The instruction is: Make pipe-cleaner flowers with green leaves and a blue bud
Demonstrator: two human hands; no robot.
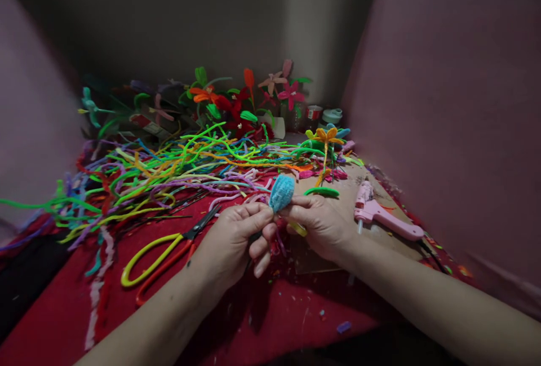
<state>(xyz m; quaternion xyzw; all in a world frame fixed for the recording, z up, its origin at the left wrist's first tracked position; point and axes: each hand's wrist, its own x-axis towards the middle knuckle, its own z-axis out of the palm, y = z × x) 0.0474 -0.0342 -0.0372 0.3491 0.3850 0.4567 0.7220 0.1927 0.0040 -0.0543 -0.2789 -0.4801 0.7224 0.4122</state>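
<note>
A light blue fuzzy petal shape [282,192] stands upright between my two hands, above the red cloth. My left hand [245,236] pinches its lower end between thumb and forefinger, with the other fingers curled below. On the right side of its base, my right hand [319,222] has its fingertips closed at the blue piece. A small yellow piece [298,228] shows just under the right fingers; whether they hold it is unclear.
Yellow-and-red-handled scissors [152,253] lie left of my hands. A pink glue gun [391,220] rests on the brown board [350,247] at right. Colourful pipe cleaners [169,168] spread behind, with finished fuzzy flowers [291,94] at the wall.
</note>
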